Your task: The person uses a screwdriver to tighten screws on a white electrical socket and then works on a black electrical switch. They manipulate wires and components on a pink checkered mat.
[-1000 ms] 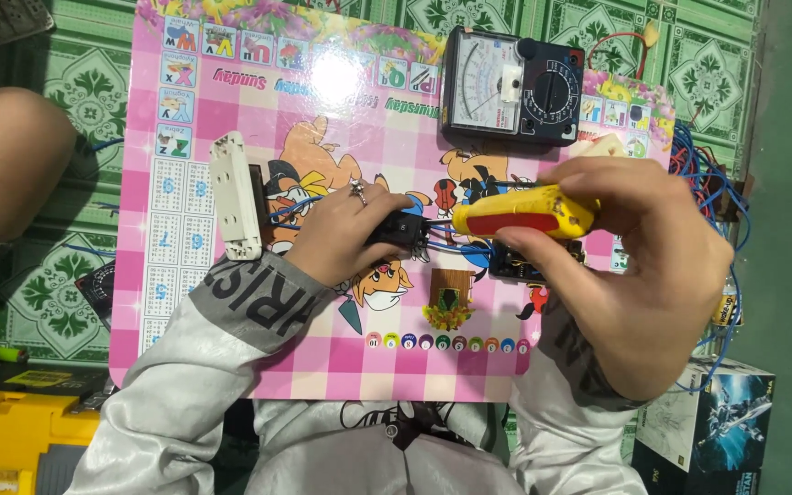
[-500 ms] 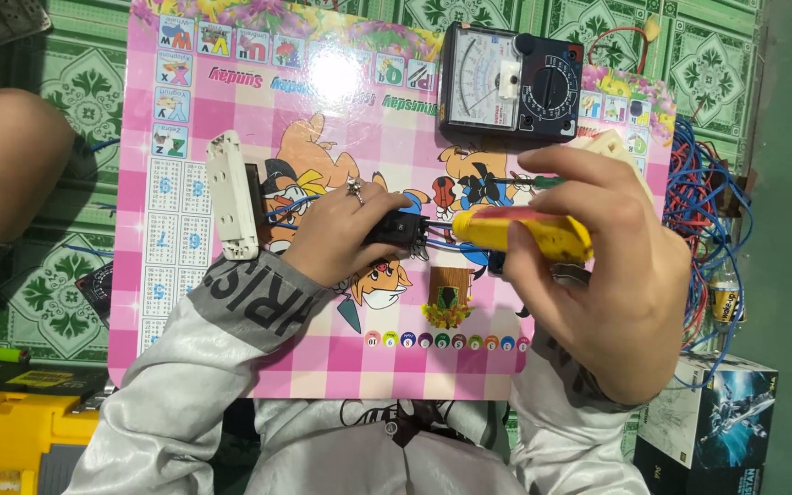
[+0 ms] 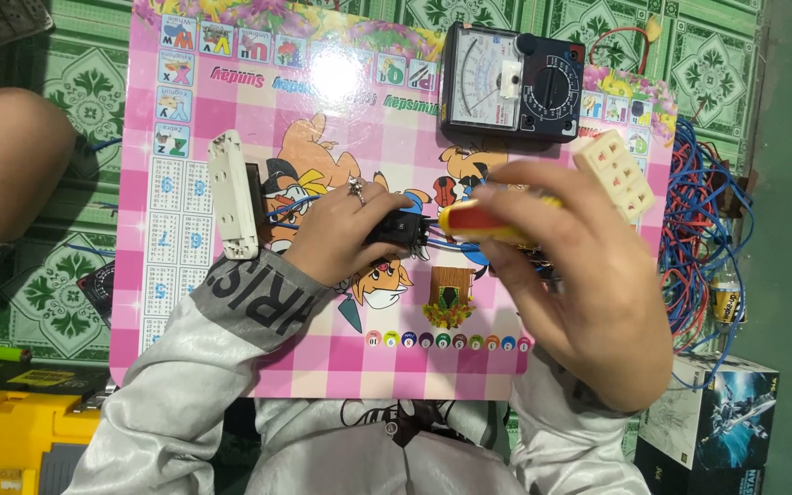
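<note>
My left hand (image 3: 346, 229), a ring on one finger, grips a small black electrical part (image 3: 399, 230) with blue wires on a pink cartoon-printed board (image 3: 231, 128). My right hand (image 3: 575, 275) holds a yellow-and-red handled screwdriver (image 3: 488, 223), its tip pointing left at the black part. A white multi-socket block (image 3: 614, 172) sits just behind my right hand. A white switch plate (image 3: 232, 194) with wires lies left of my left hand.
A black analog multimeter (image 3: 510, 87) rests at the board's top. A tangle of blue and red wires (image 3: 700, 247) lies to the right. A yellow toolbox (image 3: 6, 440) is at lower left, a printed box (image 3: 708, 422) at lower right. A bare knee (image 3: 2, 156) is at left.
My right hand with the screwdriver has shifted left, closer to the black part. My left hand has stayed on the part.
</note>
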